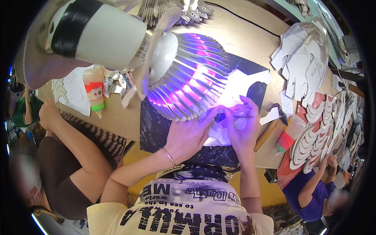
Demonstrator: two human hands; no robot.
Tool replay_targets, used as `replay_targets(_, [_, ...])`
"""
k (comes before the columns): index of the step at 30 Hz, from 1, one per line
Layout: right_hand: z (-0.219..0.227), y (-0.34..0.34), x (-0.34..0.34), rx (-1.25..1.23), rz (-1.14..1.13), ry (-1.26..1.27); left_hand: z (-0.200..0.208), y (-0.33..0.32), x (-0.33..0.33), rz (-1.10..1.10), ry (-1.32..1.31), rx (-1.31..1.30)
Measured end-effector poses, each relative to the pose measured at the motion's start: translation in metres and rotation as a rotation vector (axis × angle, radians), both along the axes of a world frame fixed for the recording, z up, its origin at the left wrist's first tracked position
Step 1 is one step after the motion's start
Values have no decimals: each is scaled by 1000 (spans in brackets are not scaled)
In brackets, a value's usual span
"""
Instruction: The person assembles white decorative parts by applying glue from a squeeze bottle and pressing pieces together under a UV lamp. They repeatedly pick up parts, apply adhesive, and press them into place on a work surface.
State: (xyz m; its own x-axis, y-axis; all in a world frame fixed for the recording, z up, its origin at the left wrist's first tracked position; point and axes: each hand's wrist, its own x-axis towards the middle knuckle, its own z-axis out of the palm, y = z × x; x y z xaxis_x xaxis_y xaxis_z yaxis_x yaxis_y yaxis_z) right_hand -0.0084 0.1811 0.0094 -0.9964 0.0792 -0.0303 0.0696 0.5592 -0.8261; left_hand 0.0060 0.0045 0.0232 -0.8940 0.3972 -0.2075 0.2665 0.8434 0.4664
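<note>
My left hand (188, 135) and my right hand (244, 129) meet under the bright lamp (192, 78), fingertips almost touching. A small dark piece (219, 117) sits between the left thumb and fingers, which are pinched. Between my right thumb and fingers lies a thin metal rod-like tool (248, 116); its tip is lost in the glare. Beneath both hands a flat white cut piece (221, 138) rests on the black marbled board (150, 135). Another white piece (258, 77) reaches out beyond my right fingers, washed out by light.
A hammer (266, 135) and a glue bottle (291, 131) lie right of the board; another bottle (94, 91) is at left. Stacked white cut parts (307, 58) stand at far right. The lamp's fins hang close over my left hand. Co-workers sit on both sides.
</note>
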Motion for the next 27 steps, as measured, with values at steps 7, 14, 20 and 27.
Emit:
replay_targets(7, [-2,3,1,-18,37,-38,-3,5,-1,10,10,34])
replay_targets(14, [0,4,-1,37,61,16,-10,10,4,10,63,46])
replay_targets(20, [2,6,-6,-17,-15,-50,-17,11,6,28,98,67])
replay_targets(27, [-3,18,-8,22,47,-10,-20,10,7,30,113,64])
